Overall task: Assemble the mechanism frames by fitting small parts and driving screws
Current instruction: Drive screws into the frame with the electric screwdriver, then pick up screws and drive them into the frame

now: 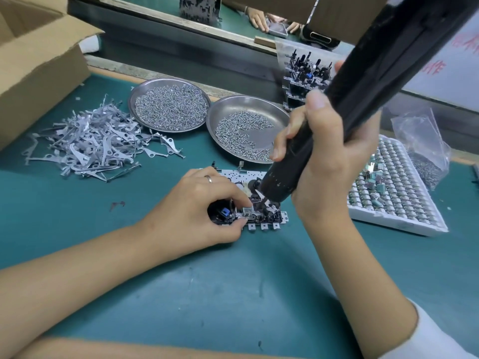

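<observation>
A metal mechanism frame with black and blue parts lies flat on the green mat. My left hand covers its left end, and its thumb and fingers pinch a small silver part on the frame. My right hand grips a black electric screwdriver, tilted, with its tip down on the frame's middle. Behind stand two steel dishes of screws, the left dish full, the right dish partly full.
A heap of flat metal levers lies at left beside a cardboard box. A white tray of small parts and a plastic bag sit at right. Stacked finished frames stand behind. Another person's hands work across the bench.
</observation>
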{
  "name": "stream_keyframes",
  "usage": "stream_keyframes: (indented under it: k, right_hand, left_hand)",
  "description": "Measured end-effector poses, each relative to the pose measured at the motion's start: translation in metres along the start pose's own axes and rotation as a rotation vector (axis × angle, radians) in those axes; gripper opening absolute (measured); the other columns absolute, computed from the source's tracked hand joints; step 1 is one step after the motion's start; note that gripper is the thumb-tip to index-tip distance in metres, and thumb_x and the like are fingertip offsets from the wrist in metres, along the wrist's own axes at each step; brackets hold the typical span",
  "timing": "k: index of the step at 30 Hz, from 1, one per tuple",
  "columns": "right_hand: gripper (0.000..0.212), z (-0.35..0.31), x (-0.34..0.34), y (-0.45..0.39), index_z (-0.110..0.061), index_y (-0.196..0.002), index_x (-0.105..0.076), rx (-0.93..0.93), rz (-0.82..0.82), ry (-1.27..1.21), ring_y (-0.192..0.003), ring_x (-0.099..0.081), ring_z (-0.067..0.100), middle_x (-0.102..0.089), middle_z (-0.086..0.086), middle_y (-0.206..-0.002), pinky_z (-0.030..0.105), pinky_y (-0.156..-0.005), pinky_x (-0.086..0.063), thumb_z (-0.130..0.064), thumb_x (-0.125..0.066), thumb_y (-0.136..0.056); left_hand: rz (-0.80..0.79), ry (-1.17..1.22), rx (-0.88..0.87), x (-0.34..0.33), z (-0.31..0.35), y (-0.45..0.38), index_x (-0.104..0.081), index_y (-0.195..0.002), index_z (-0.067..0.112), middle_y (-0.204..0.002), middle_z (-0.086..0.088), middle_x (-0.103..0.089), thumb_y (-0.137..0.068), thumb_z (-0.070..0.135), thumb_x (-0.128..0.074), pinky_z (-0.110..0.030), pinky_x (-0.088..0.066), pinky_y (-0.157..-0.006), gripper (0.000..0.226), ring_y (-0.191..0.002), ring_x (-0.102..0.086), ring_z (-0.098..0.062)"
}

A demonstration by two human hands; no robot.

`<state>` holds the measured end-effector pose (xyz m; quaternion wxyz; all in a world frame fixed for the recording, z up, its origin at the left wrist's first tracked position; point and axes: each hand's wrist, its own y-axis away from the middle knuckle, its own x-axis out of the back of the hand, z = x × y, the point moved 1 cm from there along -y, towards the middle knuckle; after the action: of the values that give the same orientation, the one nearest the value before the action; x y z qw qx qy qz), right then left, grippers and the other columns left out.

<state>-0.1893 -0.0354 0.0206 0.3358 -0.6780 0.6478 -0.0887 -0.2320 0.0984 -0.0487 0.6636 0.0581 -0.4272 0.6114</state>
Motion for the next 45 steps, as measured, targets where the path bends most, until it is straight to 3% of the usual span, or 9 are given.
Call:
stream_keyframes:
  k: [12, 16, 19, 22, 25, 27, 33, 38, 45]
  right_hand:
    - [0.024, 0.003, 0.005, -0.003, -0.014, -0.095, -0.043, -0.109, -0.043, 0.041, -0.045, -0.051, 0.021, -0.053, 0.006, -0.063, 0.027, -0.047, -0.044, -0.018, -0.065, -0.084]
    - [0.036, 0.004, 0.028, 0.008, -0.012, -0.118, -0.038, 0.152, 0.019, 0.224, -0.084, -0.054, 0.020, -0.051, 0.012, -0.094, 0.032, -0.080, -0.047, -0.017, -0.055, -0.087]
    - [0.016, 0.006, 0.052, 0.028, -0.015, -0.104, -0.046, 0.286, 0.209, 0.463, -0.080, -0.048, 0.026, -0.047, 0.012, -0.092, 0.032, -0.075, -0.041, -0.012, -0.046, -0.089]
    - [0.015, 0.014, 0.046, 0.052, -0.016, -0.101, -0.059, 0.181, -0.144, 0.769, -0.077, -0.056, 0.021, -0.058, 0.009, -0.087, 0.031, -0.071, -0.045, -0.021, -0.051, -0.089]
    - [0.042, 0.028, 0.024, 0.070, -0.011, -0.118, -0.064, 0.199, -0.656, 1.178, -0.095, -0.058, 0.030, -0.060, 0.014, -0.110, 0.039, -0.080, -0.048, -0.039, -0.060, -0.087]
    - [0.040, 0.029, 0.016, 0.074, -0.018, -0.122, -0.063, 0.199, -0.783, 1.337, -0.098, -0.055, 0.034, -0.056, 0.018, -0.120, 0.043, -0.081, -0.046, -0.040, -0.059, -0.090]
    - [0.031, 0.010, 0.015, 0.094, -0.013, -0.104, -0.068, 0.175, -0.776, 1.377, -0.089, -0.055, 0.034, -0.057, 0.020, -0.120, 0.040, -0.077, -0.047, -0.036, -0.064, -0.083]
    - [0.025, -0.018, 0.041, 0.115, -0.022, -0.096, -0.068, 0.163, -0.768, 1.497, -0.081, -0.056, 0.029, -0.060, 0.014, -0.116, 0.032, -0.071, -0.046, -0.043, -0.066, -0.082]
    - [0.026, -0.069, 0.139, 0.123, -0.017, -0.101, -0.067, 0.074, -0.591, 1.656, -0.087, -0.060, 0.031, -0.057, 0.017, -0.118, 0.032, -0.072, -0.051, -0.038, -0.056, -0.089]
  left_hand:
    - [0.006, -0.037, -0.018, 0.000, 0.001, 0.001, -0.074, -0.085, 0.020, -0.078, 0.013, -0.067, -0.067, 0.023, -0.073, -0.030, -0.043, -0.083, 0.019, -0.080, -0.058, -0.014]
    - [0.006, -0.011, -0.020, 0.002, 0.002, 0.000, -0.073, -0.089, 0.018, -0.079, 0.011, -0.067, -0.068, 0.029, -0.074, -0.032, -0.044, -0.083, 0.025, -0.080, -0.059, -0.014]
    - [0.082, 0.075, 0.001, 0.004, 0.004, -0.002, -0.071, -0.096, 0.019, -0.082, 0.018, -0.064, -0.076, 0.040, -0.063, -0.025, -0.045, -0.083, 0.030, -0.079, -0.058, -0.004]
    - [0.277, 0.125, 0.074, 0.011, -0.002, -0.006, -0.065, -0.101, 0.030, -0.087, 0.017, -0.065, -0.086, 0.035, -0.055, -0.021, -0.044, -0.085, 0.019, -0.082, -0.060, -0.003]
    - [0.374, 0.119, 0.131, 0.016, -0.013, -0.011, -0.061, -0.102, 0.035, -0.086, 0.014, -0.066, -0.094, 0.027, -0.050, -0.022, -0.043, -0.085, 0.016, -0.083, -0.060, -0.004]
    - [0.382, 0.078, 0.137, 0.016, -0.017, -0.012, -0.061, -0.103, 0.033, -0.085, 0.016, -0.065, -0.095, 0.025, -0.047, -0.023, -0.043, -0.084, 0.018, -0.083, -0.059, -0.002]
    - [0.381, 0.022, 0.076, 0.015, -0.018, -0.011, -0.062, -0.103, 0.030, -0.084, 0.017, -0.063, -0.096, 0.024, -0.047, -0.026, -0.041, -0.080, 0.018, -0.081, -0.056, 0.002]
    - [0.353, 0.009, 0.042, 0.014, -0.019, -0.008, -0.061, -0.102, 0.031, -0.083, 0.015, -0.064, -0.094, 0.026, -0.046, -0.008, -0.033, -0.064, 0.018, -0.068, -0.049, 0.016]
    - [0.330, -0.008, 0.020, 0.011, -0.027, -0.006, -0.057, -0.100, 0.049, -0.084, 0.018, -0.066, -0.093, 0.049, -0.039, -0.011, -0.037, -0.077, 0.019, -0.082, -0.057, -0.009]
